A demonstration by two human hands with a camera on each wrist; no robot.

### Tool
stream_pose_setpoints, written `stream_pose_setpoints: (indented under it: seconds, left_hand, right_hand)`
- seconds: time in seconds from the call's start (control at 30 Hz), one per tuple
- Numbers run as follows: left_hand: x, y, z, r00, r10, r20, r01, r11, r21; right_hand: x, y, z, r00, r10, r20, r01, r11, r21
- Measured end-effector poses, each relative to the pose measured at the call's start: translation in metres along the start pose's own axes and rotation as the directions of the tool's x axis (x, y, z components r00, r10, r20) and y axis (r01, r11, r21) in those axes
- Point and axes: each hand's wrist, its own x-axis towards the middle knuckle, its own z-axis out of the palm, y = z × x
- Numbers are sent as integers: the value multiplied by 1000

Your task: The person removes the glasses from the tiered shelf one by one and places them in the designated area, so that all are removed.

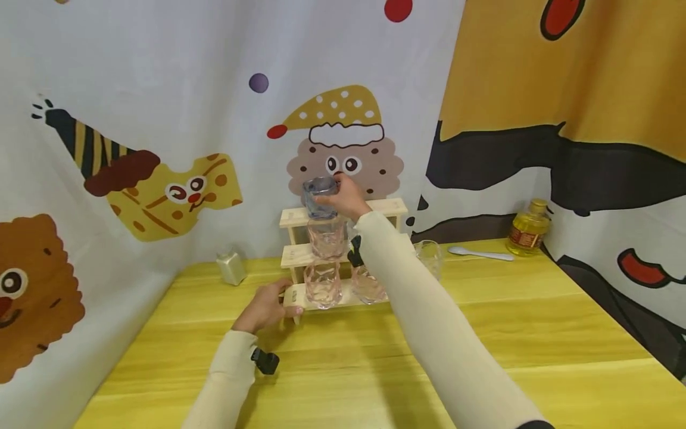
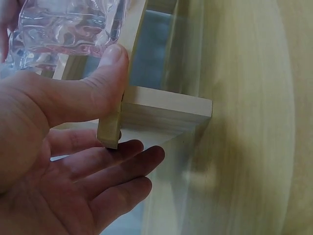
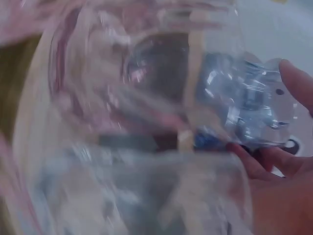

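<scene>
A three-tier light wooden rack (image 1: pixel 293 256) stands on the table, holding several faceted glasses. At its top tier my right hand (image 1: pixel 349 198) grips a blue glass (image 1: pixel 315 207); the right wrist view shows fingers around this blue glass (image 3: pixel 259 105). Below it, a pink glass (image 1: pixel 326 239) sits on the middle tier, beside a clear glass (image 3: pixel 146 191) mostly hidden by my wrist in the head view. The bottom tier bears two pink glasses, a left one (image 1: pixel 323 287) and a right one (image 1: pixel 367 289). My left hand (image 1: pixel 264 308) pinches the bottom tier's left end, thumb (image 2: pixel 110 63) on top, fingers beneath.
Right of the rack a clear glass (image 1: pixel 430 257) stands on the wooden table (image 1: pixel 332 369). Farther right lie a white spoon-like utensil (image 1: pixel 479 254) and a bottle of yellow liquid (image 1: pixel 529 229). A small silvery block-shaped container (image 1: pixel 231 268) is at left. Printed curtains (image 1: pixel 177 65) border the table.
</scene>
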Motion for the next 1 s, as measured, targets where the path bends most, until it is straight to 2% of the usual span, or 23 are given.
stream_pose_setpoints:
  seconds: [0.13, 0.23, 0.47, 0.7, 0.83, 1.0]
  left_hand:
    - [-2, 1, -3, 1000, -9, -7, 9, 999, 32]
    - [-1, 2, -3, 1000, -6, -9, 7, 999, 46]
    - [-2, 1, 2, 999, -16, -32, 17, 999, 38]
    - [-2, 1, 6, 999, -34, -42, 35, 999, 24]
    - [0, 2, 6, 999, -22, -38, 23, 1000, 16]
    - [-1, 1, 5, 998, -36, -54, 38, 999, 21]
  right_hand:
    - [3, -1, 11, 1000, -13, -5, 14, 993, 117]
    - [3, -1, 13, 1000, -11, -18, 13, 990, 138]
    - [8, 1, 15, 1000, 5, -22, -1, 990, 144]
    - [10, 1, 11, 999, -16, -30, 18, 996, 88]
    - [11, -4, 4, 997, -48, -59, 54, 993, 108]
    - [10, -14, -4, 991, -107, -82, 115, 988, 106]
